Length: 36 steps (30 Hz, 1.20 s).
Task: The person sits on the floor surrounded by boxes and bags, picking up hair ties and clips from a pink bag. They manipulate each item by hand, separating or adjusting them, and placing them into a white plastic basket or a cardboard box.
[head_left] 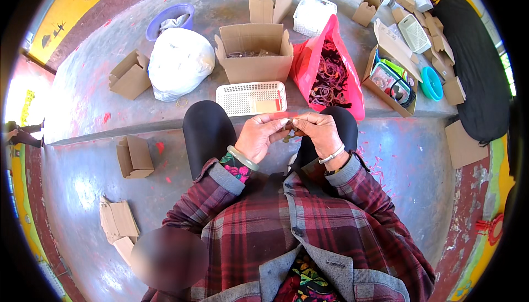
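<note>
Above my knees, my left hand point(257, 139) and my right hand point(322, 135) meet fingertip to fingertip, both closed in a pinch. Between them is a small brownish-green thing point(287, 139), part of it hanging below the fingers; its kind is too small to make out. A thin red strip point(270, 117) shows along my left fingers; whether I hold it is unclear. Just beyond my hands lies a white perforated basket point(222, 99) with a flat tan and red piece point(266, 105) in it. Right of that stands a pink-red bag point(308, 59) full of dark and pinkish loops point(330, 76).
Behind the basket stand an open cardboard box point(253, 70), a white sack point(181, 62) and a purple tub point(189, 23). At right are a box of mixed items point(386, 101) and a turquoise basin point(432, 84). A low step edge point(110, 134) crosses before my knees.
</note>
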{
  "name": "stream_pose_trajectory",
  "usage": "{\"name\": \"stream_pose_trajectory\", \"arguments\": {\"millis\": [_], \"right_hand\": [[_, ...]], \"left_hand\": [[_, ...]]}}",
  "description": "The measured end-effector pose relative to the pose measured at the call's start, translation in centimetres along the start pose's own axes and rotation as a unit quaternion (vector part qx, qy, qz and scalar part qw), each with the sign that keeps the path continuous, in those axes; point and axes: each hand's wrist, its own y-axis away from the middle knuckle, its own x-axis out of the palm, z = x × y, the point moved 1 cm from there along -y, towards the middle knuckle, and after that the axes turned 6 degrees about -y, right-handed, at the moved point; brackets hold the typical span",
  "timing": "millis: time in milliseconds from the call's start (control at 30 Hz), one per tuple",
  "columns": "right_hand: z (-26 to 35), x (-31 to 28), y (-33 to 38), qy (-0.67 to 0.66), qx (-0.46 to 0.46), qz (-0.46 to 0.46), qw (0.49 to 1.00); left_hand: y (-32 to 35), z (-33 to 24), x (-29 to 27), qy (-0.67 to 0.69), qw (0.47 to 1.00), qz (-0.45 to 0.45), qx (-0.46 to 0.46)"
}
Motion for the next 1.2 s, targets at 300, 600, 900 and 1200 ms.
{"name": "stream_pose_trajectory", "arguments": {"millis": [300, 600, 900, 1200], "right_hand": [[-0.1, 0.7, 0.3, 0.018, -0.019, -0.011, 1.000], [-0.1, 0.6, 0.3, 0.014, 0.004, -0.020, 1.000], [-0.4, 0.2, 0.1, 0.013, -0.007, -0.026, 1.000], [0.0, 0.1, 0.4, -0.011, -0.006, -0.028, 1.000]], "left_hand": [[-0.2, 1.1, -0.7, 0.011, 1.000, -0.018, 0.004], [-0.1, 1.2, -0.3, -0.024, 0.999, -0.029, 0.011], [0.1, 0.7, 0.1, -0.009, 1.000, -0.025, 0.002], [-0.1, 0.8, -0.3, 0.032, 0.999, -0.011, -0.019]]}}
